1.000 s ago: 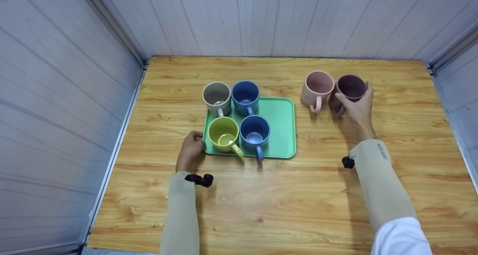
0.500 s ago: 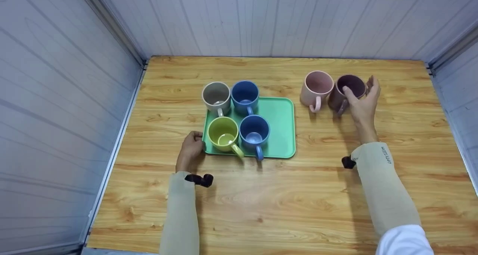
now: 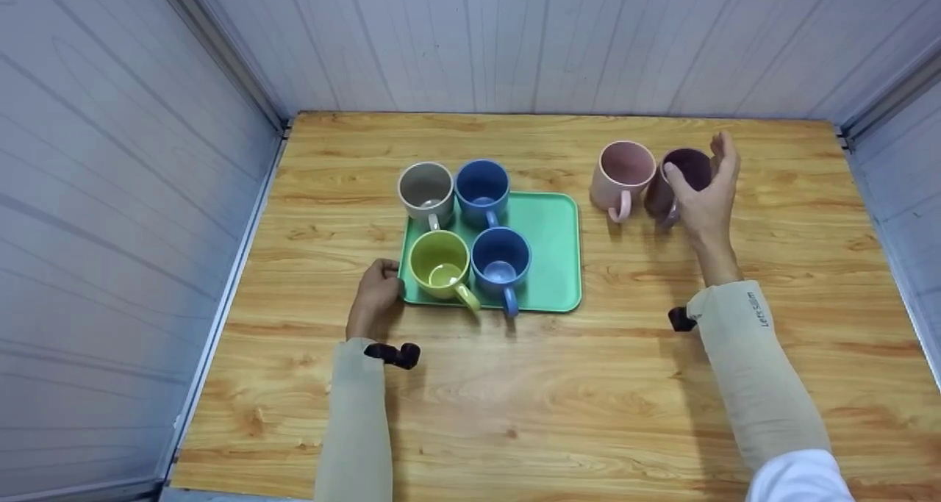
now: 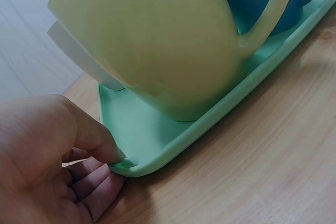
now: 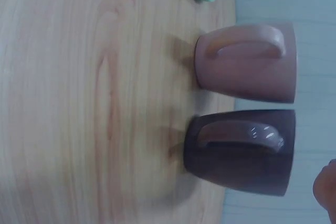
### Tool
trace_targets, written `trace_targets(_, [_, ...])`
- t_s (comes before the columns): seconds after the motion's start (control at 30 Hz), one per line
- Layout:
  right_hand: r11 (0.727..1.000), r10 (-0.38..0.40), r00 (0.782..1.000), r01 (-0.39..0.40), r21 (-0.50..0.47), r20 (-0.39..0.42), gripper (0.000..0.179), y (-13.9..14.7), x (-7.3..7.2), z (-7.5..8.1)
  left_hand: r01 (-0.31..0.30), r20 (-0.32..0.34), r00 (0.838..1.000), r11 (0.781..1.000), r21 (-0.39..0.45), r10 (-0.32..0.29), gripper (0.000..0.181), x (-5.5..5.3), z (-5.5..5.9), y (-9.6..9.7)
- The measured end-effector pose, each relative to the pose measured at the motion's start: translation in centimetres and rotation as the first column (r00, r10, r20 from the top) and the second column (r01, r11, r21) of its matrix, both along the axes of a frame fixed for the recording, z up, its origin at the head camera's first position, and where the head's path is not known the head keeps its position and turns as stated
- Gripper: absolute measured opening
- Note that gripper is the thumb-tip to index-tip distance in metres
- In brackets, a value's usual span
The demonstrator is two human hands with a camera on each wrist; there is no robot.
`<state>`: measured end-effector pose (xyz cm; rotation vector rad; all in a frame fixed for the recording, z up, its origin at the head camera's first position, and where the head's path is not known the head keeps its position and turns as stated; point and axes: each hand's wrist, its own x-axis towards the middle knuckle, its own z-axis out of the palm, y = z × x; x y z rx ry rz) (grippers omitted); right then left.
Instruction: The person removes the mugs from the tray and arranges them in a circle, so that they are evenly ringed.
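Note:
A green tray (image 3: 555,259) carries a yellow mug (image 3: 439,287), a grey mug (image 3: 419,212) and two blue mugs, one blue mug (image 3: 481,212) behind the other. My left hand (image 3: 376,289) pinches the tray's near left corner; in the left wrist view the thumb lies over the rim. At the right, a dark purple mug (image 3: 659,195) stands upright close beside a pink mug (image 3: 607,187). My right hand (image 3: 709,201) is spread over the purple mug. In the right wrist view, a fingertip (image 5: 326,187) shows apart from that mug's rim.
The wooden table (image 3: 507,399) is bounded by a pale panel wall (image 3: 507,39) at the back and similar walls at both sides. All the mug handles point toward the near side. Bare tray surface shows on its right part.
The right hand has let go of the purple mug and spread its fingers, rising a little above it. The mugs, the tray and the left hand have stayed put.

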<state>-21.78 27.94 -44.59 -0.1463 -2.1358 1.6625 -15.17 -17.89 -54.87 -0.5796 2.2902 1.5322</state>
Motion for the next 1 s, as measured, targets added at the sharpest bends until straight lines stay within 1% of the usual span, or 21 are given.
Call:
trace_targets(0.17, [0.999,0.052,0.997,-0.052,0.005,-0.061,0.083,-1.5,0.2,0.9,-0.005,0.004,1.0,1.0,0.011,0.005,0.038,0.1,0.0,0.0])
trace_targets(0.37, [0.992,0.116,0.985,-0.109,0.063,-0.129,0.084,-3.5,0.5,1.4,-0.011,0.0,1.0,0.999,0.035,0.011,0.039,0.1,0.0,-0.1])
trace_targets(0.5, [0.986,0.15,0.976,-0.135,0.101,-0.161,0.082,-4.6,1.0,1.5,0.002,-0.015,1.0,1.0,0.013,-0.002,0.038,0.2,0.1,-0.1])
trace_targets(0.63, [0.983,0.177,0.966,-0.164,0.082,-0.189,0.081,-5.6,1.3,1.4,-0.002,-0.026,1.0,1.0,-0.006,0.002,0.038,0.1,0.1,0.0])
trace_targets(0.77, [0.976,0.216,0.948,-0.208,0.056,-0.235,0.079,-6.5,1.6,1.0,-0.023,-0.021,0.999,0.999,0.028,0.024,0.038,0.0,0.1,0.1])
trace_targets(0.83, [0.974,0.228,0.948,-0.221,0.056,-0.223,0.08,-7.0,1.9,0.9,-0.025,-0.015,1.0,0.999,0.041,0.025,0.038,0.1,0.1,0.1])
trace_targets(0.9, [0.971,0.238,0.953,-0.232,0.053,-0.188,0.081,-7.6,2.3,0.8,-0.024,-0.01,1.0,0.999,0.042,0.024,0.038,0.1,0.1,0.1])
trace_targets(1.0, [0.965,0.261,0.949,-0.253,0.065,-0.177,0.081,-8.3,2.9,0.6,-0.028,-0.007,1.0,0.998,0.056,0.029,0.038,0.2,0.1,0.1])
